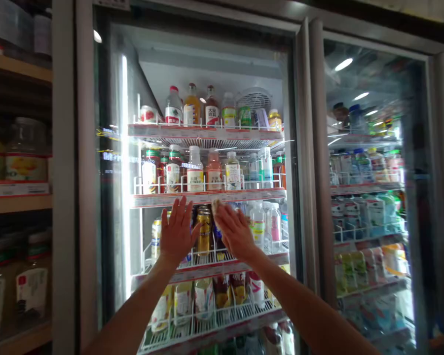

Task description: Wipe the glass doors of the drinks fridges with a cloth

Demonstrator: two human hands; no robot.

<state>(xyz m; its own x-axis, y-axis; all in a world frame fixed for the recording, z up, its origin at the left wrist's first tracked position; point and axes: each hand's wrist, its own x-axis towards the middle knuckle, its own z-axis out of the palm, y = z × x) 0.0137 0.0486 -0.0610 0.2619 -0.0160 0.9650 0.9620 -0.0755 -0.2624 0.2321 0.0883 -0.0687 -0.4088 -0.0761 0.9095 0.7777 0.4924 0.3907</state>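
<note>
Both my arms reach up to the glass door (207,69) of a lit drinks fridge. My left hand (176,230) lies flat against the glass, fingers stretched up and spread, holding nothing. My right hand (234,230) is also flat on the glass beside it, fingers together and pointing up-left, with something pale at its fingertips that I cannot make out. Behind the hands stands a gold can (203,232) on the third shelf, among clear bottles (258,226). The shelf rail (207,197) runs just above my fingertips.
Shelves above hold bottles with red, orange and green labels (194,170). A second fridge door (370,197) stands to the right, split off by a metal frame post (311,172). Wooden shelving with jars (22,158) sits at the left.
</note>
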